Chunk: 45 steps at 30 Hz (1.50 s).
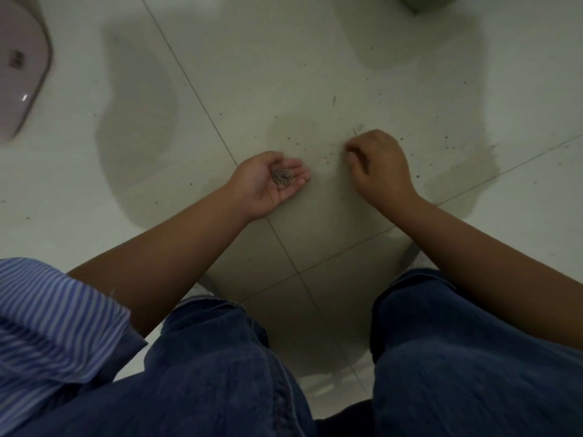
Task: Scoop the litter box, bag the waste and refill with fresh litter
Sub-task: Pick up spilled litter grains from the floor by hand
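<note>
Left hand [271, 181] cupped palm-up as tray for small grey litter granules [281, 175]; right hand [375, 165] fingertips pinched picking strays off pale tiled floor [252, 74].

No text, label or number can be read anywhere.

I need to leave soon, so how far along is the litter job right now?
Still cleanup. Done so far: a small pile of spilled litter granules sits in the cupped left hand. In hand: the right hand is pinching at the tiled floor, though any granule between its fingers is hidden. Left: scattered specks remain. No bag or scoop shows, so I cannot judge bagging or refilling.
</note>
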### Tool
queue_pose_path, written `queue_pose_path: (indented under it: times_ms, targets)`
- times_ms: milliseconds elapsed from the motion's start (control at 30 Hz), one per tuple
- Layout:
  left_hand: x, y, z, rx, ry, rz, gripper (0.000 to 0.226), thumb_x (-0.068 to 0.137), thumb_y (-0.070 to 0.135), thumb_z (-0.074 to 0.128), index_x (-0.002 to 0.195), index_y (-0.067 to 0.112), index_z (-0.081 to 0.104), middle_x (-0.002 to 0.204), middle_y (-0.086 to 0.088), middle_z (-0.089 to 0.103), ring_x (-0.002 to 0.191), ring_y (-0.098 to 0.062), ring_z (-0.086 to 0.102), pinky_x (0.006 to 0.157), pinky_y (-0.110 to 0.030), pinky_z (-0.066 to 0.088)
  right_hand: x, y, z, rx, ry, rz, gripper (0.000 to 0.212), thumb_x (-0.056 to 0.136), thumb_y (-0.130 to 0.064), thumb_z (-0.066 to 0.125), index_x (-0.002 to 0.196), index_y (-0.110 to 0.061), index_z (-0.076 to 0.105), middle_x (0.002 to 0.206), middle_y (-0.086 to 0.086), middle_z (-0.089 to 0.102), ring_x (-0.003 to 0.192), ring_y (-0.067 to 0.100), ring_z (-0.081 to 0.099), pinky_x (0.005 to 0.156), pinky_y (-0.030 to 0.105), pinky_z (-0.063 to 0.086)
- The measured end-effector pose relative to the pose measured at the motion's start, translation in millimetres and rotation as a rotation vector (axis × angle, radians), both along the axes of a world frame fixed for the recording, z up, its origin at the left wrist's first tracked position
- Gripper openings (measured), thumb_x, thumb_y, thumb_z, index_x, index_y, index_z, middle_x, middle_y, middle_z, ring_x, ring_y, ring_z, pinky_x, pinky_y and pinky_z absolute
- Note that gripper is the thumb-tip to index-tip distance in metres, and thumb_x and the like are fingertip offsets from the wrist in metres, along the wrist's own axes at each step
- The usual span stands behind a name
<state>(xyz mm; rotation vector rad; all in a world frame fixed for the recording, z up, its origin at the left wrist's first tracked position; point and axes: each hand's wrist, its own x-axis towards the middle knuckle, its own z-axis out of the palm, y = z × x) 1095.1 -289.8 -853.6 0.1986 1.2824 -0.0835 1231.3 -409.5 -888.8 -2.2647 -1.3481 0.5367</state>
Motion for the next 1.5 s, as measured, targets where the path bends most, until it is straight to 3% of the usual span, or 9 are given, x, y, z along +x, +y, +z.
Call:
queue_pose_path:
  times_ms: [233,367,500,833,967,1067,1133,1333,1500]
  targets:
    - [-14,6,4,0.014,0.025,0.046,0.037,0.099,0.017,0.032,0.079,-0.004,0.056,0.052,-0.01,0.066,0.047,-0.017,0.067,0.05,-0.02,0.054,-8,17,-8,0.071,-0.212,0.282,0.024,0.071,-0.02,0.053,0.072,-0.002,0.069,0.076,0.016,0.065,0.068,0.034,0.063,0.061,0.033,0.047]
    - [-25,11,6,0.036,0.053,0.091,0.037,0.099,0.017,0.032,0.08,-0.003,0.057,0.053,-0.011,0.067,0.047,-0.017,0.067,0.049,-0.02,0.054,-3,10,-18,0.125,-0.235,0.279,0.004,0.068,0.002,0.067,0.065,0.004,0.064,0.067,0.019,0.062,0.059,0.034,0.06,0.056,0.032,0.046]
    - [-28,11,6,0.039,0.068,0.136,0.038,0.1,0.017,0.032,0.079,-0.003,0.057,0.053,-0.011,0.066,0.046,-0.018,0.067,0.047,-0.019,0.054,2,7,-17,0.117,-0.223,0.287,0.006,0.07,0.001,0.069,0.065,0.002,0.065,0.066,0.018,0.062,0.058,0.034,0.059,0.057,0.032,0.045]
    - [-46,18,11,0.055,0.08,0.141,0.036,0.099,0.016,0.033,0.08,-0.002,0.057,0.055,-0.011,0.067,0.048,-0.018,0.067,0.048,-0.019,0.055,-38,51,-13,-0.036,-0.208,0.563,0.043,0.079,-0.016,0.042,0.105,0.01,0.064,0.111,0.024,0.066,0.099,0.039,0.065,0.083,0.05,0.052]
    - [-49,18,8,0.064,0.103,0.122,0.036,0.099,0.016,0.033,0.079,-0.001,0.057,0.053,-0.009,0.066,0.046,-0.016,0.066,0.046,-0.018,0.054,-40,7,-16,-0.21,-0.374,0.526,0.066,0.082,-0.039,0.033,0.127,0.006,0.051,0.135,0.02,0.051,0.123,0.033,0.051,0.108,0.043,0.028]
    - [-40,11,6,0.036,0.076,0.131,0.035,0.099,0.016,0.033,0.079,-0.002,0.057,0.053,-0.01,0.066,0.046,-0.017,0.066,0.048,-0.018,0.054,-32,-19,-15,-0.311,-0.45,0.422,0.071,0.083,-0.046,0.031,0.133,0.003,0.043,0.141,0.017,0.045,0.13,0.03,0.044,0.111,0.042,0.003]
    - [-33,5,6,0.017,0.056,0.115,0.035,0.099,0.016,0.034,0.079,-0.002,0.057,0.054,-0.01,0.066,0.047,-0.017,0.067,0.048,-0.018,0.054,-25,-31,-14,-0.344,-0.465,0.34,0.071,0.084,-0.047,0.031,0.134,0.004,0.041,0.142,0.018,0.043,0.133,0.03,0.038,0.11,0.041,-0.003]
    - [-25,0,8,0.02,0.043,0.093,0.035,0.098,0.016,0.034,0.081,-0.003,0.057,0.054,-0.011,0.067,0.048,-0.018,0.067,0.048,-0.019,0.055,-37,-5,-3,-0.255,-0.473,0.415,0.066,0.083,-0.045,0.032,0.126,0.0,0.054,0.134,0.015,0.053,0.123,0.031,0.052,0.103,0.049,0.016]
    - [-32,8,8,0.051,0.065,0.108,0.035,0.098,0.016,0.034,0.08,-0.002,0.057,0.054,-0.01,0.067,0.047,-0.017,0.067,0.049,-0.018,0.054,-40,11,-8,-0.326,-0.478,0.485,0.067,0.081,-0.049,0.03,0.126,-0.007,0.056,0.134,0.008,0.055,0.124,0.026,0.052,0.104,0.044,0.018]
